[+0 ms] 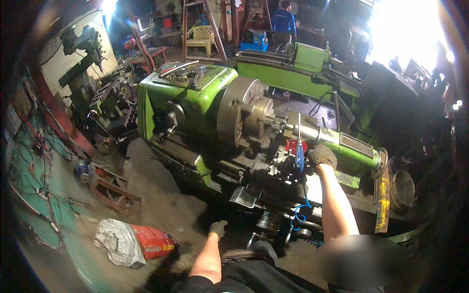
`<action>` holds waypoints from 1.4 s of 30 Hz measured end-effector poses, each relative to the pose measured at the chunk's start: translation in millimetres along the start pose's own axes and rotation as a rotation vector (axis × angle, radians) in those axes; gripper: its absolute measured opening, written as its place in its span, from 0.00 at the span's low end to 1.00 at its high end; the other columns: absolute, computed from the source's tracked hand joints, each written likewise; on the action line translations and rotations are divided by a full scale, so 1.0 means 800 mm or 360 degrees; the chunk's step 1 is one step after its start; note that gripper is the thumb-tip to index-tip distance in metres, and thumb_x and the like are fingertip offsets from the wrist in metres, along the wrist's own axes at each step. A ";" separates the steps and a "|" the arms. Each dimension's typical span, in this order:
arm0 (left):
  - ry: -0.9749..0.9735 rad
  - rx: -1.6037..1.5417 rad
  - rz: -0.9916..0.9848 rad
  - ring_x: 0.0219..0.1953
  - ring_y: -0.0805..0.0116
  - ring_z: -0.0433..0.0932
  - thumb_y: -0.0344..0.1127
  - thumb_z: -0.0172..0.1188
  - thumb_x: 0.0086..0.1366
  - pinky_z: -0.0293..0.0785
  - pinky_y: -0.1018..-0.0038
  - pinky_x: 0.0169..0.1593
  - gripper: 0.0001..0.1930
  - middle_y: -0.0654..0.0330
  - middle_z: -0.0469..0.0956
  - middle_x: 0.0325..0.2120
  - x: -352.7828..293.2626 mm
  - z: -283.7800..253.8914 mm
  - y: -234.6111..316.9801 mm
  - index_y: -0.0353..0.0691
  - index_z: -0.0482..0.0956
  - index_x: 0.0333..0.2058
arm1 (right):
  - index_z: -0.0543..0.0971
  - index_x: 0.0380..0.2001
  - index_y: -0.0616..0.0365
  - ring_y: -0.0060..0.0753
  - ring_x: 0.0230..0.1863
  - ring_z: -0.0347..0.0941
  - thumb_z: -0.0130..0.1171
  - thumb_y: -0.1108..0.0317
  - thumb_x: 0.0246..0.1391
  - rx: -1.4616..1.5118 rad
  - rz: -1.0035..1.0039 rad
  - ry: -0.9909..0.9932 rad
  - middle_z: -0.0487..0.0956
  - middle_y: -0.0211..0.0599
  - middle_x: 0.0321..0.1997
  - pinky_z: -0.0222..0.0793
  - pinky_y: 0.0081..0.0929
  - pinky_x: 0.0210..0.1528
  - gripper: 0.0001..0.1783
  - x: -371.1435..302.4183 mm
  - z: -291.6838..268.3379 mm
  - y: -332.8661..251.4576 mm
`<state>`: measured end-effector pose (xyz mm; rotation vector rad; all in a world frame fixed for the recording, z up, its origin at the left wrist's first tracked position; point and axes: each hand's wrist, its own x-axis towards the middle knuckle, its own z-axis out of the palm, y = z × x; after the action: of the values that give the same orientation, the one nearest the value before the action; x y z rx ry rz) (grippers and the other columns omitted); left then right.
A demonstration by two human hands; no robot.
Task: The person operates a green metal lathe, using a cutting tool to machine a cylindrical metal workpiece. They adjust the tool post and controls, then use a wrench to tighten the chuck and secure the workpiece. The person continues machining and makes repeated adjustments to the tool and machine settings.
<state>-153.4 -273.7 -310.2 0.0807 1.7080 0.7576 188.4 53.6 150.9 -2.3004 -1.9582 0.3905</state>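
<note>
Standing at the green lathe (198, 75), we are holding our gloved right hand (321, 156) just right of the blue air gun (299, 158), which is lying over the carriage area in front of a red container (293, 146). Its long axis is running nearly straight up the view, slim nozzle pointing away from us, blue hose (299, 212) trailing toward us. The right fingers are curling; we cannot tell their grip. Our gloved left hand (218, 228) is hanging low, partly curled, its contents unclear.

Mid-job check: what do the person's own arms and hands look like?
The left hand and right hand wear brownish fabric gloves, ending around the wrists. Both forearms are bare, without visible cables or markings. A black cloth sleeve shows near the left elbow; blur covers the right elbow.
</note>
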 end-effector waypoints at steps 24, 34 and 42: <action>-0.0195 0.1699 0.0447 0.66 0.38 0.81 0.66 0.59 0.70 0.75 0.52 0.68 0.35 0.40 0.83 0.63 -0.017 0.001 -0.022 0.40 0.89 0.58 | 0.92 0.52 0.54 0.60 0.63 0.85 0.61 0.52 0.62 0.0123 0.0109 0.0209 0.87 0.54 0.60 0.80 0.53 0.65 0.24 0.000 0.008 -0.002; -0.0151 0.1694 0.0409 0.71 0.39 0.76 0.65 0.57 0.74 0.72 0.52 0.72 0.34 0.41 0.79 0.67 -0.018 0.000 -0.014 0.44 0.87 0.63 | 0.92 0.51 0.54 0.59 0.63 0.85 0.61 0.52 0.62 0.0146 0.0134 0.0201 0.88 0.55 0.60 0.80 0.53 0.65 0.24 -0.004 0.004 -0.004; -0.0252 0.1811 0.0486 0.74 0.42 0.73 0.64 0.56 0.74 0.69 0.52 0.74 0.34 0.43 0.75 0.71 -0.025 -0.009 -0.007 0.45 0.84 0.66 | 0.92 0.49 0.56 0.61 0.62 0.85 0.61 0.51 0.62 0.0168 0.0124 0.0213 0.88 0.56 0.58 0.81 0.53 0.64 0.24 -0.008 0.005 -0.006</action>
<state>-151.8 -290.1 -295.7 1.1633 1.7905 -0.1002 182.0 47.4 149.1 -2.2787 -1.7479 0.3290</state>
